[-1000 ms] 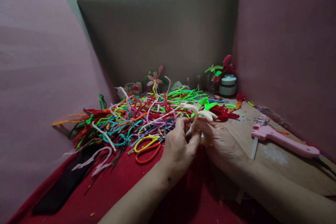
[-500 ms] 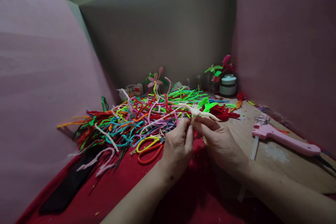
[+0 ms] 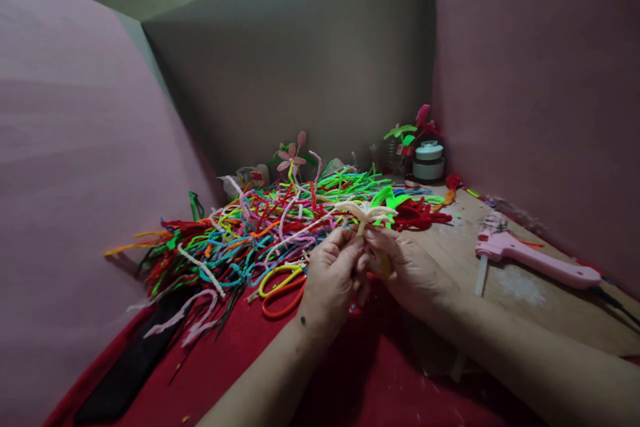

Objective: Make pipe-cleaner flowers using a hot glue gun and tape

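Note:
A white pipe-cleaner flower (image 3: 365,212) with thin spread petals stands upright between my hands. Its short pale stem is pinched by my left hand (image 3: 331,275), with thumb and fingertips pressed together. On the other side, my right hand (image 3: 409,263) also has its fingertips closed at the stem just below the petals; some of those fingers are hidden. Bright green pipe-cleaner leaves (image 3: 389,199) show right behind the flower. Left of my left hand lie scissors with yellow and orange handles (image 3: 285,288), their blades hidden.
A large heap of coloured pipe cleaners (image 3: 260,230) spreads across the red cloth (image 3: 240,380). A pink glue gun (image 3: 540,257) rests on a brown board (image 3: 460,247) at right. Behind stand a lidded jar (image 3: 429,163) and a pink flower (image 3: 291,159). A black strip (image 3: 125,367) lies at left.
The flower has turned, and its petals now point up and outward, gathered closer. Both hands stay closed at its stem, with the right fingers shifted slightly. The whole view has moved a little.

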Motion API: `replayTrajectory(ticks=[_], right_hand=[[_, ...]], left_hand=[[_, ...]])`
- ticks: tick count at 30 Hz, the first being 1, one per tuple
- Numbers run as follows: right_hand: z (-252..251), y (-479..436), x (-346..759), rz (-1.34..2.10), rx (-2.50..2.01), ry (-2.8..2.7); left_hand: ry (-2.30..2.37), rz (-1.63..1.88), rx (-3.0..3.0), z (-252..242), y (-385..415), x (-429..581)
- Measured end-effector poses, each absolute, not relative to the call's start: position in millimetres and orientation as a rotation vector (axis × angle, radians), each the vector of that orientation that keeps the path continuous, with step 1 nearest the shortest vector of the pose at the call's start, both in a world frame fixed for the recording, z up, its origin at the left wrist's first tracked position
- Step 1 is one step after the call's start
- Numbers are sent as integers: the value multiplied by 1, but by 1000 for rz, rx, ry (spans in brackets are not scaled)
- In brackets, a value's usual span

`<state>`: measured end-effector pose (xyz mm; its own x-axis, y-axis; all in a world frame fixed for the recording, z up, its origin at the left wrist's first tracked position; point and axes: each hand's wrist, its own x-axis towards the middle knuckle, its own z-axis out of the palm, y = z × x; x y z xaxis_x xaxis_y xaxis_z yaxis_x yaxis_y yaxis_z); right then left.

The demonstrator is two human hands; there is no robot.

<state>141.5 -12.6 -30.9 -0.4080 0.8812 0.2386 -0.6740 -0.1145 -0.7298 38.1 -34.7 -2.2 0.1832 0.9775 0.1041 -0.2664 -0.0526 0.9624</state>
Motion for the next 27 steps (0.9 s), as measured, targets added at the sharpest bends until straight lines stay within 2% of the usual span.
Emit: replayTrajectory(ticks=[3, 6, 9, 13, 16, 27], right_hand=[[-31, -10, 142, 1929, -253, -896], [-29, -9, 145, 1869, -314, -779], [-27, -11, 145, 1755, -385, -708], [-26, -12, 144, 1642, -437, -669], [-27, -12, 145, 1595, -430, -713], [-29, -10, 147, 1563, -410, -965]], left_hand=[[651, 1156, 1059, -2, -31, 33], [601, 1033, 1069, -4, -26, 28], [792, 1031, 1295, -9, -26, 27], [1216, 1234, 1820, -15, -32, 30], [1325, 1269, 2025, -15, -34, 30], [1108, 1273, 1434, -4, -33, 31]])
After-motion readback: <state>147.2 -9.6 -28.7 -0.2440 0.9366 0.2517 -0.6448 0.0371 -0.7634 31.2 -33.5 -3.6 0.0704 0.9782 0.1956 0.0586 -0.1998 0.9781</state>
